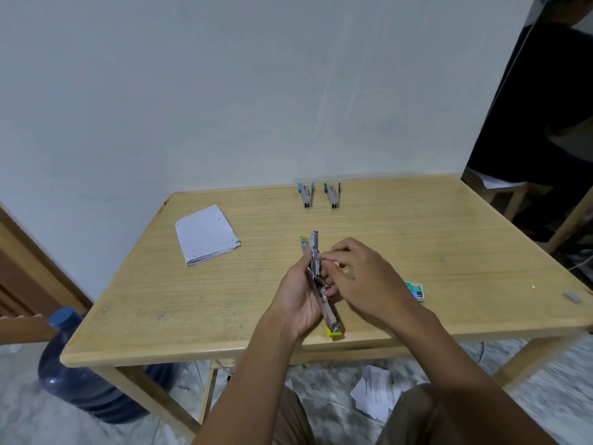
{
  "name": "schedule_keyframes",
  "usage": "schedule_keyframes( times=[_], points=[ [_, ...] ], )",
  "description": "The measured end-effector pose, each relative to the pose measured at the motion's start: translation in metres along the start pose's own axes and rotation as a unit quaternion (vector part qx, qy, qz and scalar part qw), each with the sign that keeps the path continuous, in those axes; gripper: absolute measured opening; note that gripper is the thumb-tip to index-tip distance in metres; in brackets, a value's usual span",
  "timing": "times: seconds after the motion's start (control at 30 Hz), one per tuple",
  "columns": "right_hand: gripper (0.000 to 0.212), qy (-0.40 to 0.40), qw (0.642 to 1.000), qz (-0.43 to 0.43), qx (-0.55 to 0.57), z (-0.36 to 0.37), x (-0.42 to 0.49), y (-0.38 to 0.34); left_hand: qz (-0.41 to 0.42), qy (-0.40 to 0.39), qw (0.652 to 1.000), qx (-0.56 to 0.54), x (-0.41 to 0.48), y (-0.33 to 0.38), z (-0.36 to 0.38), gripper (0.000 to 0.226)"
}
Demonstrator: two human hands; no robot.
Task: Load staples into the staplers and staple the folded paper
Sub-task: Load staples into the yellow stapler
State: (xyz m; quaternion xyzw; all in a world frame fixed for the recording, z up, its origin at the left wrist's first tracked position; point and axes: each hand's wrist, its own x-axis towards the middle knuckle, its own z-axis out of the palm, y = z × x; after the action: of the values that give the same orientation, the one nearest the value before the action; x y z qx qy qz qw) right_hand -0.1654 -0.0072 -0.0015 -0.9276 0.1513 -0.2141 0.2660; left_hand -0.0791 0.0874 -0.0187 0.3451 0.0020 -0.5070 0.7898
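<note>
Your wooden table [160, 300] has bare top to the left of your hands and across its far right. Its near edge runs just below the yellow stapler [315, 255], whose yellow near end sits close to that edge. Your left hand [296, 293] comes in from the near side, palm turned right, fingers curled round the stapler's middle. Your right hand [359, 277] reaches in from the right, knuckles up, fingertips bunched and pinching at the bare metal rail. Whether they hold a staple strip, you cannot tell. The stapler is opened out and its long axis runs near to far, tipped slightly left at the far end. The folded paper [207, 234] lies far left. A blue stapler [306, 195] and a green stapler [332, 195] stand side by side at the far edge. A staple box [415, 291] lies just right of your right wrist.
</note>
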Motion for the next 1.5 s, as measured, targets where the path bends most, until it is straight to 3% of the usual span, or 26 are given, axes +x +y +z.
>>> schedule_keyframes(
  times=[0.1, 0.33, 0.5, 0.63, 0.7, 0.83, 0.97, 1.33, 1.4, 1.5],
  points=[
    [0.02, 0.011, 0.999, -0.03, -0.023, -0.007, -0.001, 0.009, 0.007, -0.001, 1.0, -0.001, -0.001, 0.0, 0.001, 0.042],
    [0.029, -0.11, 0.979, -0.121, -0.123, -0.017, 0.006, 0.008, 0.0, -0.026, 1.0, 0.002, 0.003, 0.001, -0.006, 0.04],
    [0.044, -0.064, 0.953, -0.163, -0.249, -0.018, 0.011, 0.006, 0.004, -0.029, 0.999, -0.033, 0.011, 0.001, -0.011, 0.038],
    [0.057, -0.068, 0.948, -0.131, -0.281, -0.015, 0.017, 0.003, 0.001, -0.025, 0.999, -0.039, 0.013, 0.001, -0.012, 0.037],
    [0.062, -0.078, 0.951, -0.111, -0.278, -0.015, 0.02, 0.0, -0.006, -0.02, 0.999, -0.029, 0.01, 0.002, -0.011, 0.04],
    [0.047, -0.08, 0.968, -0.078, -0.226, -0.009, 0.02, 0.001, -0.002, -0.017, 1.0, -0.016, 0.004, 0.004, -0.007, 0.044],
    [0.048, -0.094, 0.984, -0.033, -0.149, -0.004, 0.017, 0.007, 0.015, -0.013, 1.0, 0.0, 0.006, 0.004, -0.007, 0.04],
    [0.058, -0.121, 0.978, -0.024, -0.168, -0.013, 0.032, 0.002, 0.013, -0.014, 1.0, 0.022, 0.011, 0.002, -0.011, 0.037],
    [0.057, -0.1, 0.985, -0.026, -0.138, -0.013, 0.031, 0.003, 0.008, -0.011, 1.0, 0.009, 0.011, 0.002, -0.011, 0.038],
    [0.043, -0.028, 0.999, -0.031, 0.003, -0.01, 0.02, 0.01, -0.001, 0.001, 1.0, -0.01, 0.013, 0.002, -0.012, 0.043]
  ],
)
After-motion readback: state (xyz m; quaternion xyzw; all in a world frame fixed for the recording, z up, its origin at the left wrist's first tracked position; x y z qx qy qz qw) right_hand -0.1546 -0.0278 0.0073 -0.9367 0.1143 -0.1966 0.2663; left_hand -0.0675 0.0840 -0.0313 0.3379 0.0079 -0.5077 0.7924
